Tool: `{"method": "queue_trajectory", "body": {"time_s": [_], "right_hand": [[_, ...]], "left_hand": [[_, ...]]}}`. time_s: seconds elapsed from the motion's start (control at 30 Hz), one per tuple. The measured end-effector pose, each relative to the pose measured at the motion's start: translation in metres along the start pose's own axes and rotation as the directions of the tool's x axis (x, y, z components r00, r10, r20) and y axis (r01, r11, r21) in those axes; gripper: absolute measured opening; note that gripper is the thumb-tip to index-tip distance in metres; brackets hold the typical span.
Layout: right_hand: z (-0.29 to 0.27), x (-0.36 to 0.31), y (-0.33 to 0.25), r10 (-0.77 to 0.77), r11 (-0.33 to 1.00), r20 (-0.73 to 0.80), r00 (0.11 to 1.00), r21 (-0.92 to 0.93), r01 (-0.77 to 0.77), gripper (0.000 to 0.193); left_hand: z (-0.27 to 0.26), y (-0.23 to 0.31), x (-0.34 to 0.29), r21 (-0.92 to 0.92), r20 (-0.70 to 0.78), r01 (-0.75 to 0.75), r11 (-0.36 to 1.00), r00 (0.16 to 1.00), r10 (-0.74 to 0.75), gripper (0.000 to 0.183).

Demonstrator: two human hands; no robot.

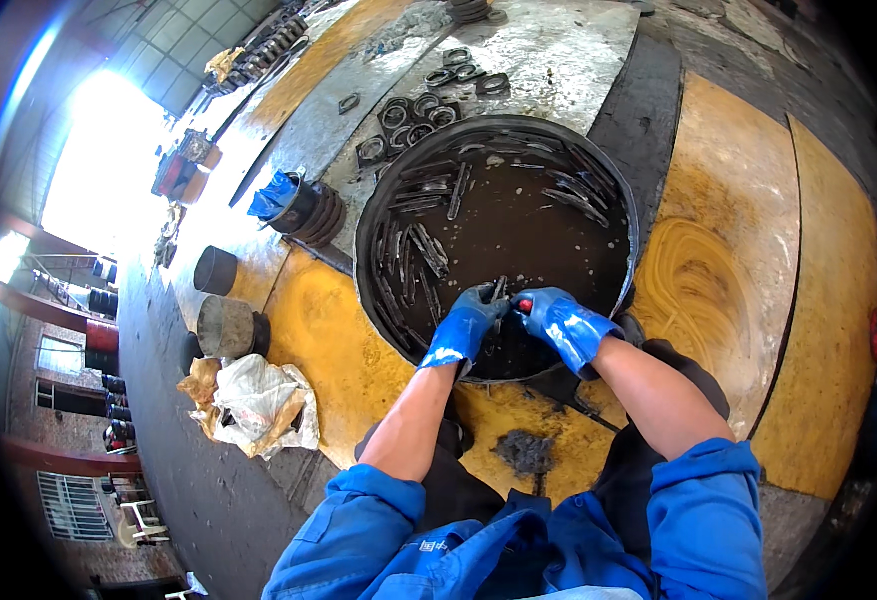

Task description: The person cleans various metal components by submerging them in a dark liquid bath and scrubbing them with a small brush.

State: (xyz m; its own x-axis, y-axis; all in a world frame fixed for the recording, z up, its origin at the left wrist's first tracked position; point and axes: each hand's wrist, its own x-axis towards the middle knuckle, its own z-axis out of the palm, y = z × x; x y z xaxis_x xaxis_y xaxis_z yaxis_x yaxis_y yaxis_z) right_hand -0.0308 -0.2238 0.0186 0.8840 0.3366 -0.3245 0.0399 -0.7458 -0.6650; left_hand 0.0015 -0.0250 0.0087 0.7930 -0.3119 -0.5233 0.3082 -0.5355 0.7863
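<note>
Both my hands wear blue rubber gloves over the near side of a large round black tub [519, 121] of dark, murky liquid. My left hand [474, 312] is closed on a thin dark strip [501, 288], its upper end showing past the fingers. In my right hand [562, 322] is a tool with a red handle end [526, 305]; its working end is hidden. The two hands are close together. Many long, dark, wet strips [429, 250] lie along the tub's left wall, with another bunch [577, 195] at the far right.
Dark metal rings [419, 112] lie beyond the tub. Left stand a dark bucket [304, 208] with blue gloves on top and an open metal cylinder [227, 327]. A crumpled white bag [264, 400] lies nearer. Grey fluff [526, 452] sits between my legs on yellow sheeting [729, 250].
</note>
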Motion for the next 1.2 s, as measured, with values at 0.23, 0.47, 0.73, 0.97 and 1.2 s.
{"method": "queue_trajectory", "body": {"time_s": [0.23,0.47,0.73,0.97,1.2], "right_hand": [[0.004,-0.005,-0.008,-0.182,0.922,-0.113,0.977,-0.364,0.129,0.025],[-0.008,0.005,-0.018,0.119,0.987,-0.079,0.99,-0.101,-0.127,0.028],[0.005,0.012,0.027,0.13,0.964,-0.108,0.986,0.245,-0.101,0.029],[-0.003,-0.006,-0.003,-0.025,0.994,0.013,1.0,0.106,0.024,0.027],[0.019,0.005,-0.003,-0.085,0.881,0.147,0.985,-0.451,0.144,0.025]], "left_hand": [[0.001,0.028,-0.021,-0.398,-0.146,-0.146,0.906,0.985,0.094,0.07],[0.02,-0.031,0.032,0.028,-0.327,-0.303,0.953,0.898,0.295,0.064],[0.049,-0.012,0.011,0.189,-0.441,-0.234,0.954,0.847,0.296,0.05],[0.03,-0.014,-0.014,0.138,-0.307,-0.216,0.967,0.919,0.249,0.05],[0.018,0.011,-0.043,0.051,-0.191,-0.227,0.972,0.954,0.233,0.05]]}}
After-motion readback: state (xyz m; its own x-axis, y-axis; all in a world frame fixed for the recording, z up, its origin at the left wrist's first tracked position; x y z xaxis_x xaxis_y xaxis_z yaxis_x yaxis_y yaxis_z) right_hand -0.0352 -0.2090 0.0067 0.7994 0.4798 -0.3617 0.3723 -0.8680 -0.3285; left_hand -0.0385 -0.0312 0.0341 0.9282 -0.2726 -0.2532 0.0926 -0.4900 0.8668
